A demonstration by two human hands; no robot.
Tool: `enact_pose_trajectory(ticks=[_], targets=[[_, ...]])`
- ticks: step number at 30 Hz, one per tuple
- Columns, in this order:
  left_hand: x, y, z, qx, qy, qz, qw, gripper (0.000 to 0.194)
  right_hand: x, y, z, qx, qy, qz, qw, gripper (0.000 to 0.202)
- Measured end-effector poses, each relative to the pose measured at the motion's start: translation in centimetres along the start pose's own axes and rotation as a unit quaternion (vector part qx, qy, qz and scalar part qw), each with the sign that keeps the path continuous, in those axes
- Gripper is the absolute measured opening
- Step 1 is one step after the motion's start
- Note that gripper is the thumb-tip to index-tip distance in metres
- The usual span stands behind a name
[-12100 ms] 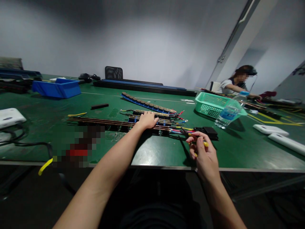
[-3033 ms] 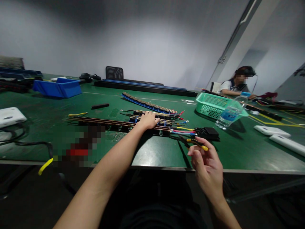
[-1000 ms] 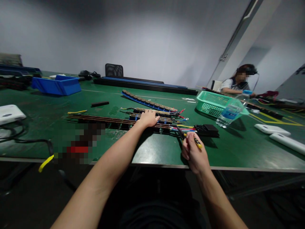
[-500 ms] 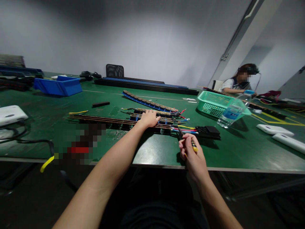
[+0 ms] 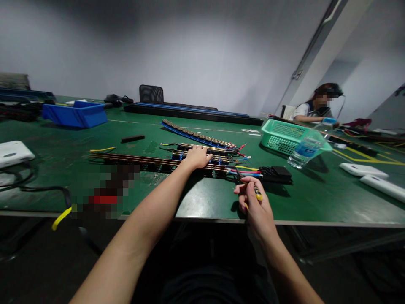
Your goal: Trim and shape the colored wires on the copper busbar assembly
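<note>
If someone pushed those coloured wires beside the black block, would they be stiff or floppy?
Probably fairly floppy: the coloured wires look thin. They likely wouldn't slide away freely, since they appear joined to the black block.

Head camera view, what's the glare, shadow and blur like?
Head view: pale glare on the green table between the forearms; head view: dark shadow beside the left hand; head view: wall bright mid-picture, dim at upper left; head view: fine detail soft, so the tip of the yellow-handled tool in the right hand is hard to read.
</note>
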State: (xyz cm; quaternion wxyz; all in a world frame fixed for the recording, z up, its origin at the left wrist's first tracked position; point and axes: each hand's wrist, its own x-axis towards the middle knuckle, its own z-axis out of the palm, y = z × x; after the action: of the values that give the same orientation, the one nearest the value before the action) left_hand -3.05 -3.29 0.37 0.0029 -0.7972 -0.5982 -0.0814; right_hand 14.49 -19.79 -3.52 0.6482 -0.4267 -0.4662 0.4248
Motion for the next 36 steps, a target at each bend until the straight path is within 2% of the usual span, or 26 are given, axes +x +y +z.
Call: enact_pose_trajectory(ticks=[13, 36], targets=[[0.09, -0.07, 0.07, 0.0, -0.003, -0.002, 1.0, 0.057, 0.41, 0.25, -0.14, 0.033, 0.031, 0.007, 0.999, 0.047], [-0.18, 0.15, -0.33, 0.001, -0.007, -0.002, 1.0, 0.056, 0.21, 0.34, -0.53, 0.038, 0.007, 0.025, 0.999, 0.049]])
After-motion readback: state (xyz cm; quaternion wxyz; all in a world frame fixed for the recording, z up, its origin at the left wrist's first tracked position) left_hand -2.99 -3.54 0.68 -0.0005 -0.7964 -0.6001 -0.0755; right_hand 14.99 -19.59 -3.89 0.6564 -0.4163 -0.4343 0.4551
